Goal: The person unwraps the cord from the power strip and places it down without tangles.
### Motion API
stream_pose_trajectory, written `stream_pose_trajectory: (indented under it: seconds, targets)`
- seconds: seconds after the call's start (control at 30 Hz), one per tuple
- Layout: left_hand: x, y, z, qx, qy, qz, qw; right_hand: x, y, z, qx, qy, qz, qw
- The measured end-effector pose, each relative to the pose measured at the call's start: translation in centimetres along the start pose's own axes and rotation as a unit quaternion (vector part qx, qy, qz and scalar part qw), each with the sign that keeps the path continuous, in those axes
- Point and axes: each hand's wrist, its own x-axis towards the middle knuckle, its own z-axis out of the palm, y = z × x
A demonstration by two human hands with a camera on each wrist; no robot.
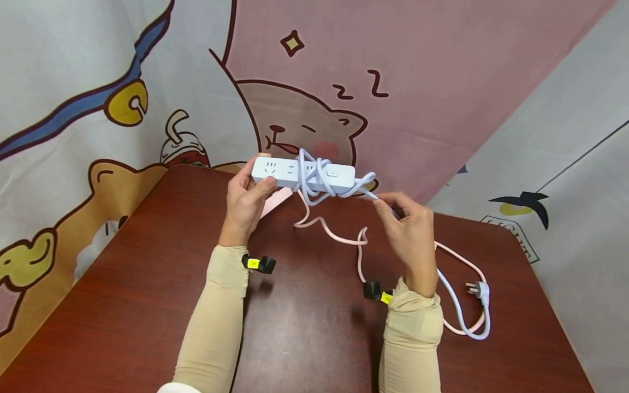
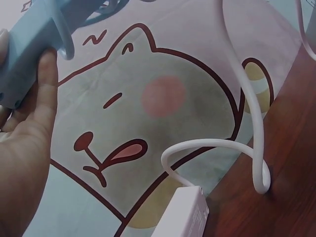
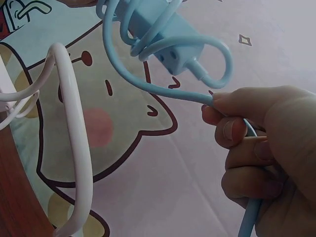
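A pale blue power strip is held up above the table by my left hand, which grips its left end with the thumb in front. Several loops of its pale blue cord wrap round the strip's middle and right part. My right hand pinches the cord just right of the strip, with the other fingers curled round it, plainest in the right wrist view. From there the cord runs down to a plug on the table. Behind my left hand lies a pink power strip, partly hidden in the head view.
The pink strip's cord winds across the brown table and passes under the right forearm, curving round near the plug. A cartoon-printed cloth hangs close behind the table's far edge and along both sides.
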Motion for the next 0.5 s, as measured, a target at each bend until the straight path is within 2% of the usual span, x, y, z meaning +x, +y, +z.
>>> stream_pose_trajectory:
  seconds: [0.33,0.5]
  targets:
    - [0.12,0.08,0.03,0.020,0.025,0.000,0.9995,-0.17,0.05,0.07,-0.019,-0.038,-0.007,0.9991]
    - [0.14,0.12,0.03,0.028,0.035,-0.002,0.9990,-0.28,-0.17,0.11,-0.023,-0.067,0.002,0.9975]
